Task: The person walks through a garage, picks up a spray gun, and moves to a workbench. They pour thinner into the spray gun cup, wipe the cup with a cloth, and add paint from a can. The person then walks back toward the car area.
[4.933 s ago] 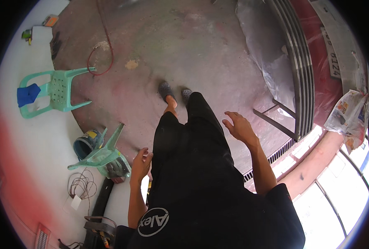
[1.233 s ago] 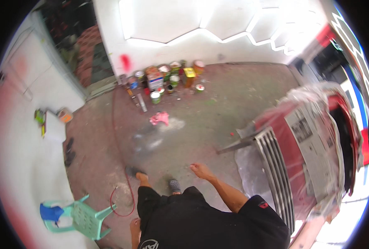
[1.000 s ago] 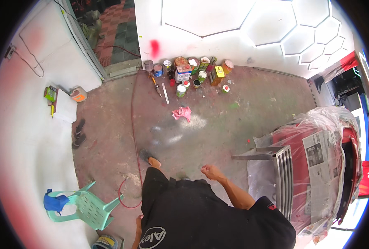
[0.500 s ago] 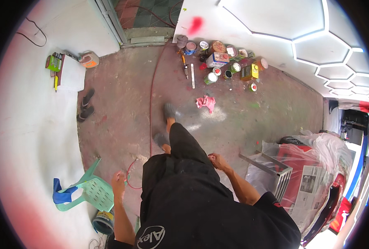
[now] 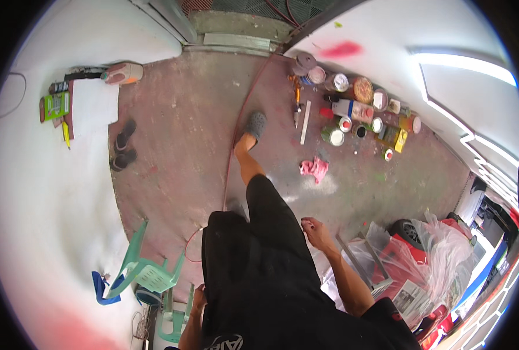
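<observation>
My right hand (image 5: 317,233) hangs beside my right thigh, its fingers curled in and nothing visible between them. Past it stands a grey metal frame (image 5: 358,262), apart from the hand. Close against my left hip is my left hand (image 5: 198,297), partly covered by my black clothing, so its fingers hardly show. The nearest things to it are a green plastic chair (image 5: 157,277) and, lower down, another green plastic piece (image 5: 175,324). One foot in a grey clog (image 5: 256,126) is forward on the stained floor; the other is mostly hidden by my leg.
A red hose (image 5: 236,140) runs along the floor by my foot. Several paint cans (image 5: 336,137) line the right wall, with a pink rag (image 5: 315,169) nearer. Black sandals (image 5: 124,149) lie at left. A plastic-covered red car part (image 5: 411,251) stands at right. A doorway sill (image 5: 236,41) is ahead.
I have stepped forward, one clog now further ahead beside the hose. My left hand has swung back against my hip. The view has shifted, and the cans appear further right.
</observation>
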